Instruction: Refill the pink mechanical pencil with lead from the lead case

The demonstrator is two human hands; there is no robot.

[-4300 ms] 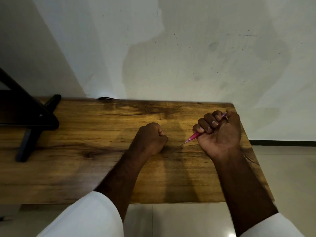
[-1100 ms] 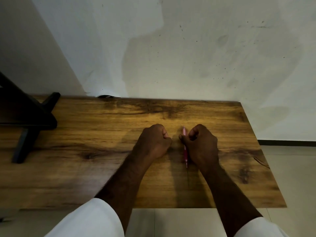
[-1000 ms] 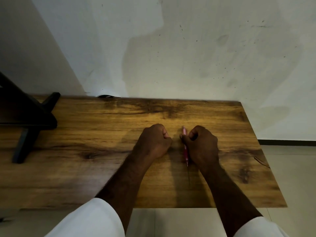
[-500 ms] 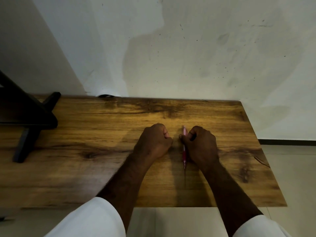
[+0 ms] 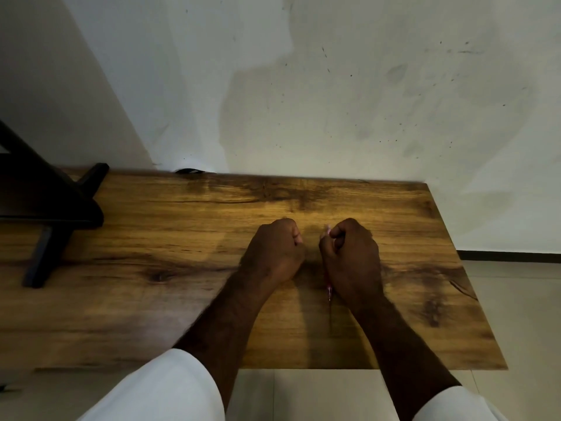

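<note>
Movement over the last few seconds belongs to the right hand alone. It was out near the far right corner of the table, holding the pink mechanical pencil slantwise; it now sits at the middle of the table, just beside the left hand, and the pencil has been turned to run from far to near. Its cap end shows above the curled fingers, pointing toward the far edge, and its tip pokes out below the heel of the hand toward the near edge. The right hand grips the barrel in a closed fist, and across the last second it has hardly shifted.

The left hand has stayed where it was, clenched into a fist on the wood with knuckles up. Whether anything lies inside it I cannot tell. No lead case shows anywhere on the table, so if it is present it is hidden, possibly in that fist.

Bringing the two hands together reads as lining up for the refill rather than doing it: the cap end is turned away from the person and close to the left thumb, where it could be pulled off. The cap looks still on, though that end is blurred, so the filling appears not yet begun.

A black stand occupies the far left corner.
</note>
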